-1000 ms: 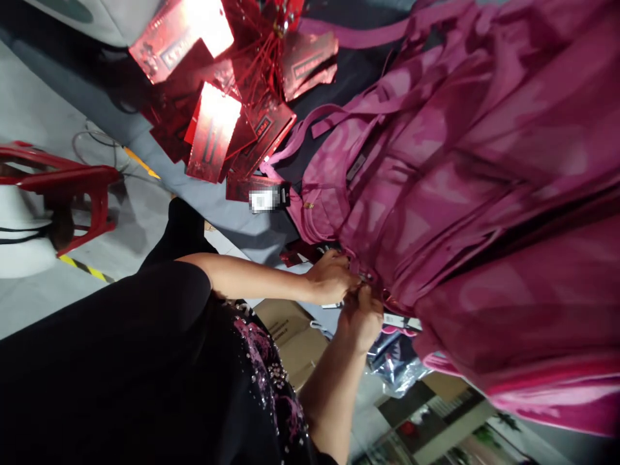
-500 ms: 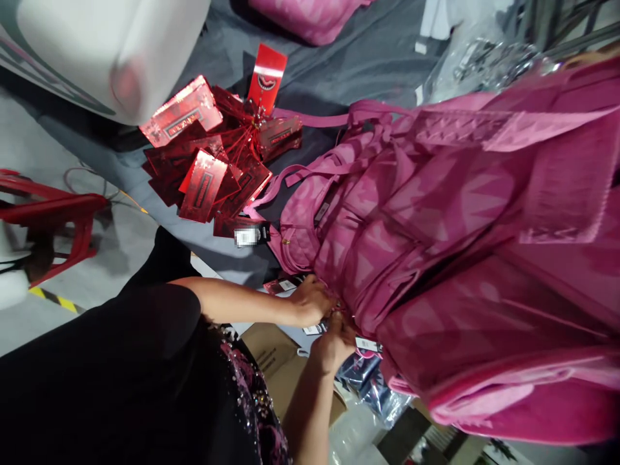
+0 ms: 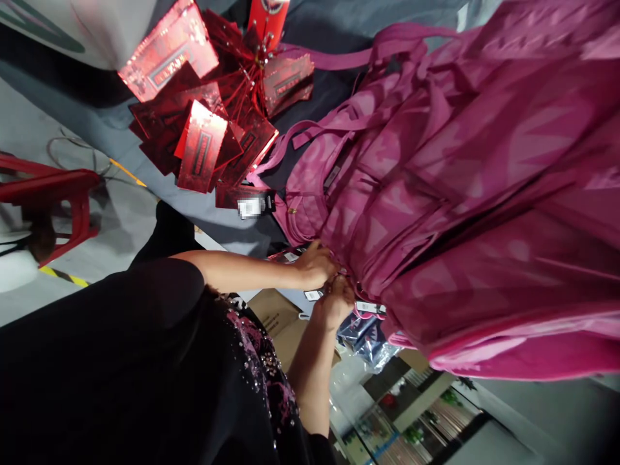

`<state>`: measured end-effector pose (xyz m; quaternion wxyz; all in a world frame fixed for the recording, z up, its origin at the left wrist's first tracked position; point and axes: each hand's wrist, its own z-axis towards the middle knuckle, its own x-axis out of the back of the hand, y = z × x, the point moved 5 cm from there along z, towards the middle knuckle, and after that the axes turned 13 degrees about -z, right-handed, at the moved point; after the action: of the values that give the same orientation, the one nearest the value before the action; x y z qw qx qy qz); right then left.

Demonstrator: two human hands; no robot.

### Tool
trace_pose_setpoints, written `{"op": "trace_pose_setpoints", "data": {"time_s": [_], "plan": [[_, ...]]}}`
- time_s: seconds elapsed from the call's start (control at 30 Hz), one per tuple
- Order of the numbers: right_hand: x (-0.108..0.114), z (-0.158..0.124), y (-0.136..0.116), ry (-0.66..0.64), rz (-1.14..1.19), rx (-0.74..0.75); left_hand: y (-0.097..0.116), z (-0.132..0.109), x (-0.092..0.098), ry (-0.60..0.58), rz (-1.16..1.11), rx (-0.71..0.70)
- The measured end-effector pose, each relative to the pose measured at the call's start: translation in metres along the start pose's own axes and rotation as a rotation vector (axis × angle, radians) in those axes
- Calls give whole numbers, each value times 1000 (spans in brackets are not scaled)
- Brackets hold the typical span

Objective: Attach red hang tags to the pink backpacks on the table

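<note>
Left hand [image 3: 316, 266] and right hand [image 3: 338, 302] meet at the pink bag's [image 3: 402, 223] edge, seemingly for steadiness, though whether clamped I can't tell.

Workshop, pink bag [image 3: 465, 187], bundled tags [image 3: 201, 148], floor tape [image 3: 77, 280]

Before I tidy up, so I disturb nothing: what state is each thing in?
Shiny red rectangular card tags: strung in a bunch, fanned out.
Pink patterned fabric bags: heaped, creased, straps loose.
Dark goods in clear film: wrapped.
Brown cardboard box: open or shut unclear.
Blue-grey cloth: spread out.
Left hand, right hand: fingers bent at bags' edge; grip unclear.
</note>
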<state>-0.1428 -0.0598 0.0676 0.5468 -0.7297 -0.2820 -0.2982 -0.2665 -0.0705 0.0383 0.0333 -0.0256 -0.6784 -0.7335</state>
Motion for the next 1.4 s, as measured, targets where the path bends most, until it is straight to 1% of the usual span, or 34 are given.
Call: {"op": "trace_pose_setpoints", "data": {"time_s": [0.17, 0.27, 0.37, 0.47, 0.63, 0.73, 0.77, 0.83, 0.9, 0.97, 1.0, 1.07, 1.2, 1.27, 1.33, 1.4], "plan": [[-7, 1, 2, -37, 85, -36, 4, -4, 8, 7, 11, -37], [-11, 5, 6, -37, 167, -58, 6, -4, 7, -45, 51, -63], [-11, 7, 9, -40, 233, -54, 6, -3, 4, -63, 123, -80], [-9, 6, 10, -5, 234, -15, 6, -3, 2, -62, 174, -55], [-8, 3, 15, 98, 264, -20, 13, -2, 2, -29, 265, -22], [-5, 2, 13, 117, 280, -23, 18, -4, 2, -64, 275, -21], [-4, 2, 11, 100, 262, -17, 19, -4, 2, -78, 277, -21], [-2, 4, 5, 11, 200, 13, 20, -7, 4, -92, 290, -26], [-2, 5, -2, -108, 144, 50, 21, -11, 7, -66, 312, -38], [1, 6, -7, -175, 106, 63, 20, -14, 9, -35, 333, -40], [3, 7, -9, -183, 90, 64, 19, -15, 8, -33, 339, -36], [7, 10, -10, -202, 60, 61, 18, -16, 5, -71, 341, -38], [11, 17, -7, -253, 18, 82, 18, -15, 2, -131, 317, -78], [11, 19, -1, -232, 28, 73, 17, -14, 1, -158, 282, -60], [10, 20, 5, -183, 91, 48, 14, -13, 1, -189, 210, -31], [8, 20, 10, -165, 159, 21, 11, -13, 1, -206, 135, 0]]}}
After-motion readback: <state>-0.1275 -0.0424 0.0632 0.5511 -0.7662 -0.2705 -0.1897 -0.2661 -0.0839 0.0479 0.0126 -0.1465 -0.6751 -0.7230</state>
